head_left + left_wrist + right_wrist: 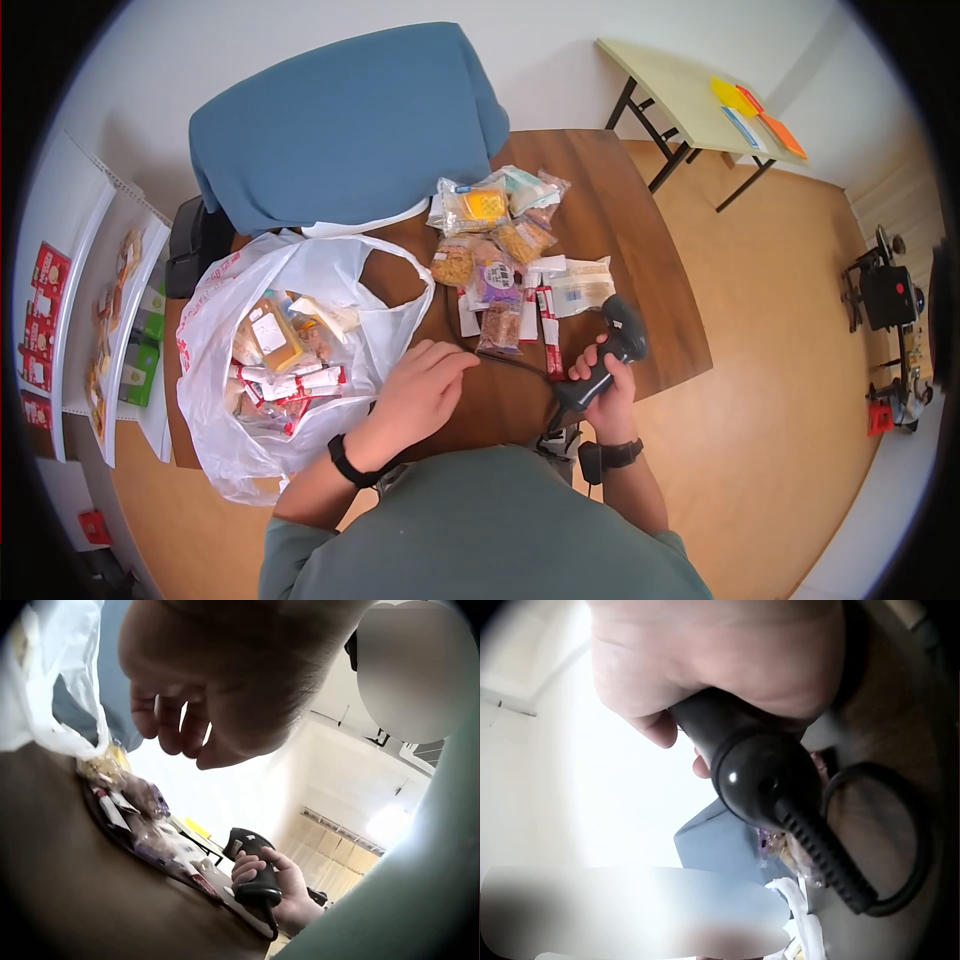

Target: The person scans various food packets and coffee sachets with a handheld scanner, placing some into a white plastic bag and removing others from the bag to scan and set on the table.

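Left hand (pixel 217 690) large at top, fingers loosely bent, in shadow. Below it, right hand (pixel 296 898) grips a black plastic handheld scanner (pixel 259 889), black cord (pixel 272 922) running from the handle's base. Clear-wrapped food packets (pixel 146 814) heaped on a dark brown table (pixel 82 877). Translucent white plastic bag (pixel 64 724) upper left, blue cloth (pixel 114 682) behind. Pale green fabric garment (pixel 382 900) lower right. Upper-right patch blurred
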{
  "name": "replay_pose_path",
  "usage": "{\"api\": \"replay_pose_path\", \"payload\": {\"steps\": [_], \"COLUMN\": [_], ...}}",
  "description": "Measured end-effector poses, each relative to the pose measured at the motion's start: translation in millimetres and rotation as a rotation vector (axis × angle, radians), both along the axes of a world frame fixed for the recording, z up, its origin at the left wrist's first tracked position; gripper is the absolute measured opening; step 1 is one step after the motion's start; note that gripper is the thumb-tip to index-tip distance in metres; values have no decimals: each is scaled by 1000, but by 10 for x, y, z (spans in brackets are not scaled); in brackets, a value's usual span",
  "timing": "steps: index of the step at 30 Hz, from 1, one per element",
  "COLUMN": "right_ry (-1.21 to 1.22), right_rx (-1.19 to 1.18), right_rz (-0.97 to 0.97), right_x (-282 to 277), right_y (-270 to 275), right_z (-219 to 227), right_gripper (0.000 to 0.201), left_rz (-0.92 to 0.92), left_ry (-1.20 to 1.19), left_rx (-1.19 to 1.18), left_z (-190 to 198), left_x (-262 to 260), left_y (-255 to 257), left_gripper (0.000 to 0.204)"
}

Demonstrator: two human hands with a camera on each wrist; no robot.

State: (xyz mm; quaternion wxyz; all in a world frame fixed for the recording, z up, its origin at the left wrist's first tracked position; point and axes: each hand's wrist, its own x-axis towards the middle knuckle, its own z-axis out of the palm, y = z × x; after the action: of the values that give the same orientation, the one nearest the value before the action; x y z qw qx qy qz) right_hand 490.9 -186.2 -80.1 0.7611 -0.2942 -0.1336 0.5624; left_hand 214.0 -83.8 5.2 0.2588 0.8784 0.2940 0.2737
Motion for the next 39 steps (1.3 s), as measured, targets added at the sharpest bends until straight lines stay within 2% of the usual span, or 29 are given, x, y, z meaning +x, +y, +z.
{"api": "replay_pose_path", "payload": {"steps": [3,5,9,12,14,18,23,25,27,28,29,31,32,35,36,37,39], "right_ry": [81,111,138,129,70,121,224,265,272,274,260,254,234,194,173,151,178], "right_rx": [26,69,30,76,123,139,177,175,163,166,149,132,114,88,78,67,70], "right_rz": [10,64,75,110,137,128,145,143,146,149,149,164,165,193,209,225,248], "right_x": [68,73,81,106,110,86,161,163,155,155,155,143,141,128,129,109,46], "right_y": [-1,10,18,0,-22,-44,-41,-47,-29,-24,-25,-20,-15,1,6,25,49], "right_z": [-70,-72,-32,-80,-73,-49,-124,-123,-102,-95,-91,-86,-80,-63,-62,-29,48], "right_gripper": [36,36,33,33,34,31,32,31,31,31,31,31,31,31,32,32,34], "left_rz": [-112,-183,-298,-255,-168,-168,26,36,110,108,114,32,-8,-46,-37,-24,132], "left_ry": [-3,102,128,227,259,341,252,211,-59,-150,-148,-576,-591,-700,-703,-708,-629], "left_rx": [57,120,185,225,438,347,296,248,-115,-438,-435,-1020,-1155,-1257,-1132,-1124,-978], "left_z": [-151,-257,-515,-606,-616,-712,-689,-668,-607,-579,-546,-426,-326,-189,-177,-158,-130], "left_x": [285,448,844,1062,1138,1246,1141,1044,919,823,754,580,466,234,199,165,97], "left_y": [53,67,39,-26,-51,-56,6,38,67,90,108,122,153,127,95,78,52], "left_gripper": [26,29,28,24,24,17,18,18,7,12,12,19,30,35,36,36,33]}}
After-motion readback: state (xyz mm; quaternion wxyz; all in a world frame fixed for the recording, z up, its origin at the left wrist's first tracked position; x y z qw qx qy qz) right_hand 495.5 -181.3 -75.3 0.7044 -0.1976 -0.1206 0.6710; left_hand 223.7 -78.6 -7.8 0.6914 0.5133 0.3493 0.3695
